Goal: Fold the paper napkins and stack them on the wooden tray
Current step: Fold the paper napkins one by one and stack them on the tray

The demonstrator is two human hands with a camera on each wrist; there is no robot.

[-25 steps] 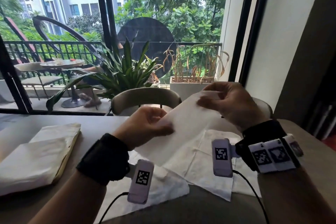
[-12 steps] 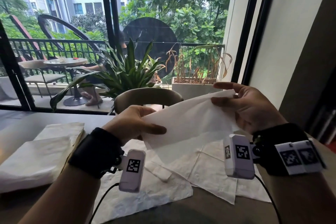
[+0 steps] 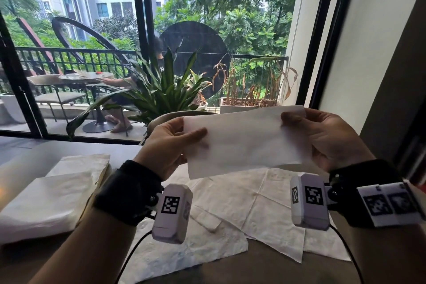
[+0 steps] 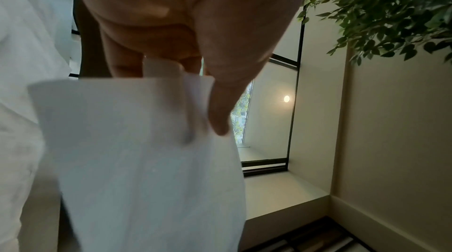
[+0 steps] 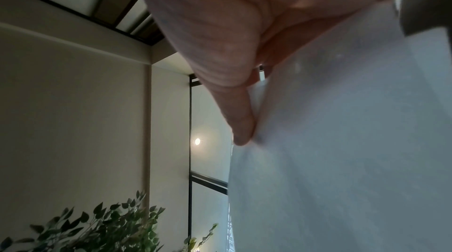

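A white paper napkin (image 3: 244, 143) is held up in the air above the table (image 3: 265, 270), stretched into a wide, flat rectangle between both hands. The left hand (image 3: 166, 145) pinches its left end, thumb lying across the near face and the fingers behind; the left wrist view shows the thumb (image 4: 220, 105) pressed onto the sheet with the fingertips curled behind its edge. The right hand (image 3: 327, 138) pinches the right end in the same manner, thumb near the upper right corner, and the right wrist view shows that thumb (image 5: 239, 120) pressed against the paper. Both grips are narrow pinches on the napkin. On the table beneath it lie several unfolded napkins (image 3: 265, 205), creased, spread flat and overlapping one another, reaching toward the near edge. To the left, well apart from the hands, sits a stack of folded napkins (image 3: 46, 203); what it rests on cannot be made out. Both wrists wear dark bands with small white camera units (image 3: 171, 212) carrying square markers. Beyond the table stand a rounded chair back (image 3: 161, 120), a leafy potted plant (image 3: 161, 90) and tall windows onto a balcony.
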